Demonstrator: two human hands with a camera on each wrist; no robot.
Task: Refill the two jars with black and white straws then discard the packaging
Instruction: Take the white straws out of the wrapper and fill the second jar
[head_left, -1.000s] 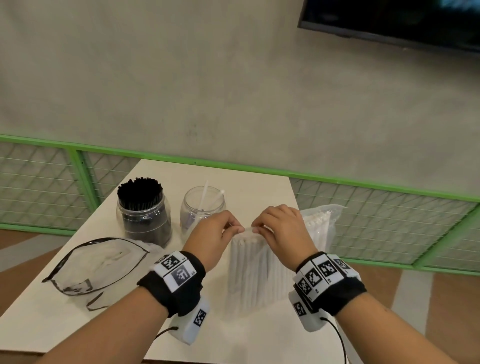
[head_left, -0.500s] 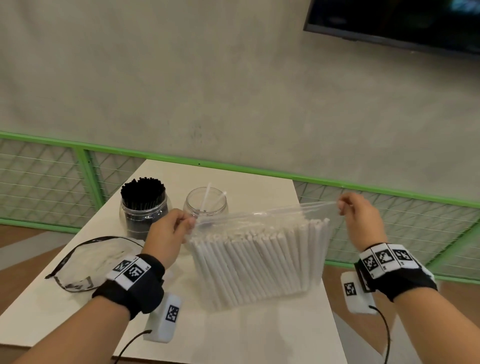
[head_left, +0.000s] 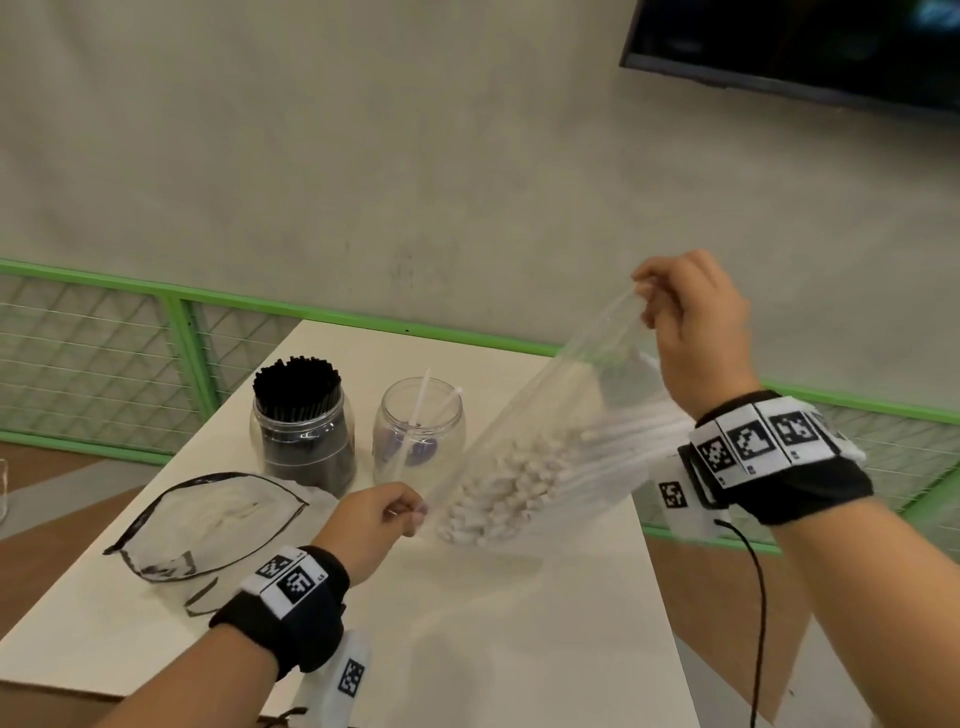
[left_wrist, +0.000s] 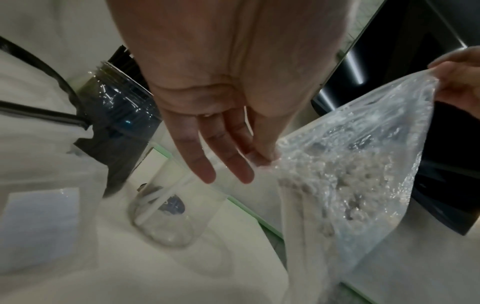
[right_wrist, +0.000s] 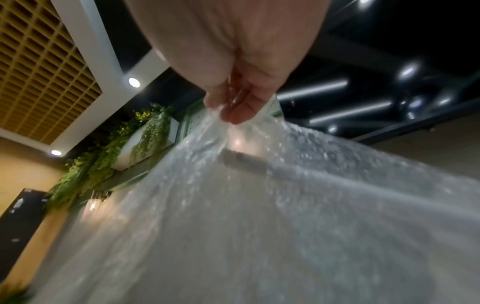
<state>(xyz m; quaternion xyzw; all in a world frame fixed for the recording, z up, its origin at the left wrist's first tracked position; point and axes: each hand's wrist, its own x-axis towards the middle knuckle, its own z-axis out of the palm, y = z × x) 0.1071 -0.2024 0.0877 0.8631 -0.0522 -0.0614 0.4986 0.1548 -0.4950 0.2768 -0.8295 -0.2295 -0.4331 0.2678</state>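
A clear plastic bag of white straws (head_left: 530, 478) hangs tilted over the white table (head_left: 519, 649), its open mouth stretched between my hands. My left hand (head_left: 410, 512) pinches the mouth's lower corner just above the table. My right hand (head_left: 647, 296) pinches the upper corner, raised high to the right. Behind the left hand stand a jar packed with black straws (head_left: 304, 431) and a clear jar (head_left: 418, 431) holding two white straws. The left wrist view shows thumb and forefinger (left_wrist: 270, 158) on the bag (left_wrist: 350, 164). The right wrist view shows fingertips (right_wrist: 233, 111) pinching the plastic (right_wrist: 259, 205).
An empty clear bag with a black rim (head_left: 208, 519) lies flat on the table's left part. A green railing with mesh (head_left: 182, 343) runs behind the table. The table's right edge (head_left: 654, 597) is under the bag. A dark screen (head_left: 805, 47) hangs on the wall.
My hands have drawn apart, pulling the bag's mouth open. The right hand rose up and right, the left dropped toward the table, and the bag tilted so the straw ends face me.
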